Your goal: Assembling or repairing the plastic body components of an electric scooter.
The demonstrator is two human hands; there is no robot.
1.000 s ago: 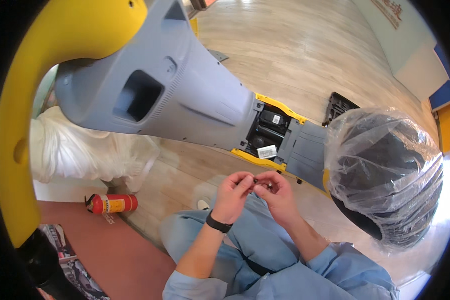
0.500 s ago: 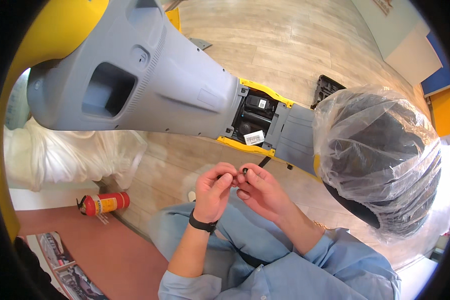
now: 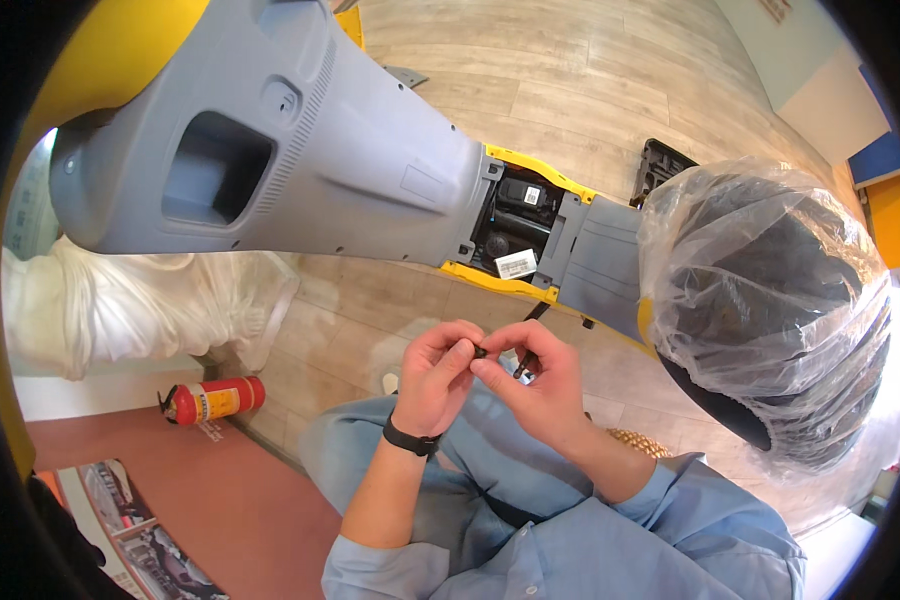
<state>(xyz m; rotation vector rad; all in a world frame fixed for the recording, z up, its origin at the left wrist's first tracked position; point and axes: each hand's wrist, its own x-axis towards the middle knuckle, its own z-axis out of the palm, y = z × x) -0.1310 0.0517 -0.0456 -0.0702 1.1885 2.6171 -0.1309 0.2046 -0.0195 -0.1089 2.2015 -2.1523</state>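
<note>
Above my lap, my left hand is closed, pinching a small dark piece between thumb and fingertips. My right hand meets it from the other side, its thumb tip at the same piece. A short dark rod-like part sits in the curled fingers of my right hand; its exact kind is too small to tell. Just beyond my hands is a grey and yellow scooter. Its floorboard has an uncovered compartment holding black parts and a white label.
A seat wrapped in clear plastic stands at the right. Behind it lies an opened black tool case. A red fire extinguisher lies at the left on a reddish-brown surface. White plastic sheeting covers something beside the scooter's front.
My right hand has turned and its fingers have curled, bringing the rod-like part into view. The small dark piece now shows between my fingertips. The view has shifted slightly.
</note>
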